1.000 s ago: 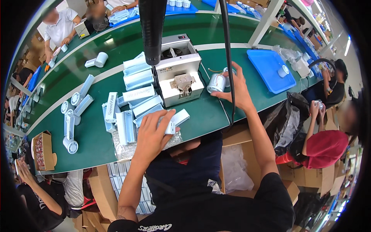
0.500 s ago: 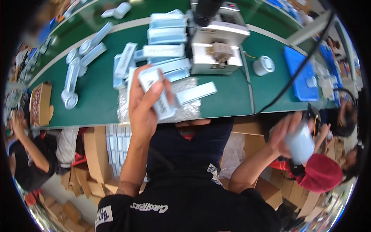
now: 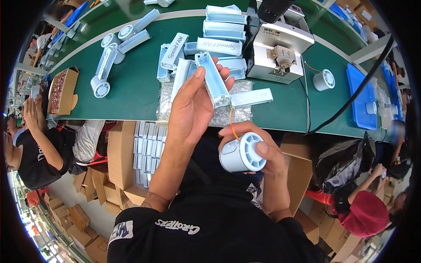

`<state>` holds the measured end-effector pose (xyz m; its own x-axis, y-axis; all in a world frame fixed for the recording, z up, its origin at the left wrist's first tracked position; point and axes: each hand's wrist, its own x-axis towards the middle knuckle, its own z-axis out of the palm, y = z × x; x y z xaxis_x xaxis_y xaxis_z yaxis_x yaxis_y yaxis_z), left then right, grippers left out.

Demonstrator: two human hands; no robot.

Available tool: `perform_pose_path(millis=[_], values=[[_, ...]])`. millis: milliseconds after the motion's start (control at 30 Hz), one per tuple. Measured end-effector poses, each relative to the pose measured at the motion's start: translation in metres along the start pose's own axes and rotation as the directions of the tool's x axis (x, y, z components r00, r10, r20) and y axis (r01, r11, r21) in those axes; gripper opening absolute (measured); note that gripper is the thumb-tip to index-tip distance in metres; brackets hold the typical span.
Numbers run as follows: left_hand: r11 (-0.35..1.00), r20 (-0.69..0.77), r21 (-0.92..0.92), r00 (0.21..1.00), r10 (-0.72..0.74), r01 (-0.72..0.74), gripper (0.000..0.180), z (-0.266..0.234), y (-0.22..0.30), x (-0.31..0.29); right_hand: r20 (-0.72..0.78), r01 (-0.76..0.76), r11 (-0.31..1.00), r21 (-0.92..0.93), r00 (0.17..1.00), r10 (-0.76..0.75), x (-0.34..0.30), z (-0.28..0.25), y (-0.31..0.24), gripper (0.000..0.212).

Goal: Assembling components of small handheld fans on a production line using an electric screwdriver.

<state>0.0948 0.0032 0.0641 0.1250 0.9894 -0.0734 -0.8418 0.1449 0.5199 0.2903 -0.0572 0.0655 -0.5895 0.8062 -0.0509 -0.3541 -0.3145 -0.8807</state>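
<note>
My left hand (image 3: 193, 101) holds a pale blue hollow handle shell (image 3: 213, 79) between thumb and fingers, its open trough side facing up. Lower right, my right hand (image 3: 272, 153) grips a round pale blue fan head (image 3: 243, 152) with a slotted, wheel-like end. An orange wire (image 3: 231, 120) runs from the fan head up to the lower end of the shell; whether it is fixed there I cannot tell. Bubble wrap (image 3: 164, 103) lies under the left hand, with another handle shell (image 3: 252, 97) on its right edge.
More handle shells (image 3: 224, 30) are stacked at the back. Joined fans (image 3: 105, 63) lie to the left, near a cardboard box of small red parts (image 3: 63, 92). Behind on the right stands a metal machine (image 3: 280, 52); beyond are a loose fan head (image 3: 324, 80), black cable (image 3: 351, 92) and blue tray (image 3: 357, 98).
My right hand has brought the fan head from the far right to the middle. The shell in my left hand has turned from its closed face to its open side.
</note>
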Motion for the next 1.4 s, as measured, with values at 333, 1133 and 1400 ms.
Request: perform_pose_path(millis=[333, 1133, 1400], values=[[0.990, 0.022, 0.127, 0.998, 0.052, -0.054, 0.056, 0.004, -0.005, -0.001, 0.121, -0.114, 0.983, 0.143, 0.988, 0.097, 0.007, 0.002, 0.012, 0.090], [0.993, 0.038, 0.109, 0.999, 0.039, -0.043, 0.053, 0.001, -0.012, 0.001, 0.049, 0.029, 0.889, 0.457, 0.997, -0.058, 0.016, -0.007, 0.012, 0.091], [0.972, 0.112, 0.223, 0.993, 0.046, -0.071, 0.051, 0.023, -0.019, 0.001, -0.293, 0.090, 0.995, -0.047, 0.951, -0.100, 0.003, -0.021, 0.001, 0.067]])
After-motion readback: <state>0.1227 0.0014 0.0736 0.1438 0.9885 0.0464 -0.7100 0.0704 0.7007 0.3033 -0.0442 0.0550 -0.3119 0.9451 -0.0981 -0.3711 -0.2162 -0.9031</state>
